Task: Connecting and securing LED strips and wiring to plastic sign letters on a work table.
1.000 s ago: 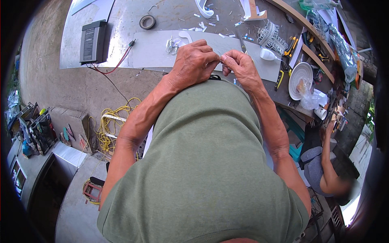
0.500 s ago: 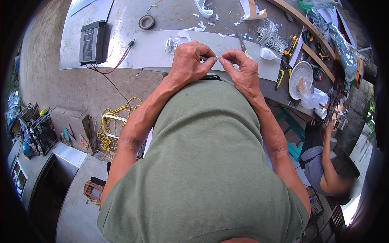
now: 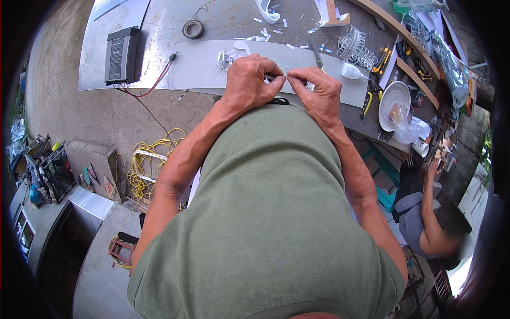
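Note:
My left hand (image 3: 252, 80) and my right hand (image 3: 317, 93) meet over the near edge of the table, thumbs and forefingers pinched almost tip to tip. Between those fingertips is something thin and small, perhaps a wire end; its kind is too tiny to make out. Under and beyond the hands lies a long pale sheet (image 3: 199, 64). Just past my left hand rest small white wired pieces (image 3: 225, 57) and a white curved piece (image 3: 243, 47). To the right of my right hand sits a white bottle with a thin nozzle (image 3: 350, 71).
A black power unit (image 3: 121, 57) with red and black leads and a roll of dark tape (image 3: 192, 29) lie at left. At right are a coil of white wired modules (image 3: 353, 47), pliers (image 3: 382, 60), a yellow-black cutter (image 3: 366, 105) and a round white dish (image 3: 394, 105). Another person (image 3: 425, 212) sits at far right.
My right hand has shifted slightly, its pinching fingers straighter and pointing more toward the left fingertips. My left hand stays nearly still.

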Tool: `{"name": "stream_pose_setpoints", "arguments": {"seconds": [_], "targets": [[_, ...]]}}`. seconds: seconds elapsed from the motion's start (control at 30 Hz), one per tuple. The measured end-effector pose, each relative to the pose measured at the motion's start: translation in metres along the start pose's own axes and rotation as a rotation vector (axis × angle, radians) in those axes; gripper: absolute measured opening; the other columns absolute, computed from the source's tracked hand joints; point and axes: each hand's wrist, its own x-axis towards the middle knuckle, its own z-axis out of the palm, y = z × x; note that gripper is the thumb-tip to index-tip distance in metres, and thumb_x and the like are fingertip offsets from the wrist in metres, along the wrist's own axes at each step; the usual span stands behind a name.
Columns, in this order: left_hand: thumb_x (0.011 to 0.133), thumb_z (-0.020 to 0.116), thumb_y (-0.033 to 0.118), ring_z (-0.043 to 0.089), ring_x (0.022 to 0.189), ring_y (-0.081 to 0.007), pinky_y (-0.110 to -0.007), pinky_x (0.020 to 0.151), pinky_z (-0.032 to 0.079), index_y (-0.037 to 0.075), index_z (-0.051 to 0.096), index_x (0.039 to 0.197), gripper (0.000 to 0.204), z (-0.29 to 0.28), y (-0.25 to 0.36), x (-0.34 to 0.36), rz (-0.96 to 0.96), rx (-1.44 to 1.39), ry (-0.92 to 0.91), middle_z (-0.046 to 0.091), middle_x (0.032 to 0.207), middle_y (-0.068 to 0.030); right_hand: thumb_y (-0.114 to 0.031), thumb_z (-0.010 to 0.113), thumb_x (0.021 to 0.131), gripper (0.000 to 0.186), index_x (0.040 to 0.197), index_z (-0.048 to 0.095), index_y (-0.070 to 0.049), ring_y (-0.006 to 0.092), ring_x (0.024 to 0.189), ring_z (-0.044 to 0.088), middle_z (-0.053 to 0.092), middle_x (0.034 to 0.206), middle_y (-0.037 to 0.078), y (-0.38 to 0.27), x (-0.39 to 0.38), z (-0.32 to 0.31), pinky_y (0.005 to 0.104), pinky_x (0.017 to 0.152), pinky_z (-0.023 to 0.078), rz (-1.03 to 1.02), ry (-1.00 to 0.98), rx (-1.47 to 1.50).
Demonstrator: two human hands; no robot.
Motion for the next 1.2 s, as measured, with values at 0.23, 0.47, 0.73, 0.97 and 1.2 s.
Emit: {"name": "stream_pose_setpoints", "arguments": {"seconds": [0.23,0.47,0.73,0.97,1.2], "targets": [[0.075,0.078,0.008,0.063,0.070,-0.0191,-0.033,0.065,0.051,0.006,0.077,0.083,0.008,-0.002,0.004,0.002,0.118,0.122,0.001,0.072,0.075,-0.0065,-0.003,0.074,0.081,0.016,0.097,0.076,-0.004,0.0170,0.076,0.067,0.071,0.084,0.008,0.002,0.002,-0.003,0.0297,0.066,0.053,-0.072,-0.055,-0.085],[0.076,0.075,0.004,0.061,0.076,-0.0242,-0.036,0.067,0.051,0.005,0.074,0.084,0.008,-0.002,0.004,0.003,0.248,0.198,-0.008,0.067,0.076,-0.0072,-0.011,0.070,0.089,0.012,0.098,0.073,-0.004,0.0134,0.082,0.063,0.067,0.090,0.005,0.006,0.006,-0.007,0.0293,0.074,0.050,0.272,-0.229,0.197],[0.075,0.076,0.004,0.061,0.078,-0.0248,-0.037,0.070,0.051,0.004,0.074,0.084,0.009,-0.002,0.004,0.005,0.279,0.163,-0.089,0.067,0.077,-0.0084,-0.012,0.071,0.090,0.017,0.103,0.069,-0.002,0.0094,0.089,0.057,0.063,0.094,0.000,0.038,0.008,-0.012,0.0267,0.081,0.047,0.505,-0.442,0.653],[0.080,0.079,0.010,0.060,0.068,-0.0154,-0.031,0.062,0.049,0.005,0.077,0.091,0.012,-0.003,-0.009,-0.001,0.111,-0.092,-0.122,0.070,0.079,-0.0052,-0.018,0.069,0.093,0.021,0.107,0.067,-0.001,0.0114,0.093,0.060,0.067,0.099,0.004,0.023,0.004,-0.014,0.0277,0.086,0.049,0.417,-0.349,0.449],[0.087,0.077,0.019,0.053,0.062,-0.0027,-0.022,0.054,0.041,0.006,0.078,0.098,0.017,-0.007,-0.014,-0.001,-0.292,-0.479,-0.275,0.071,0.079,0.0002,-0.013,0.069,0.093,0.020,0.108,0.067,-0.001,0.0131,0.092,0.065,0.069,0.097,0.006,0.017,0.007,-0.019,0.0297,0.087,0.052,0.267,-0.369,0.363]]}}
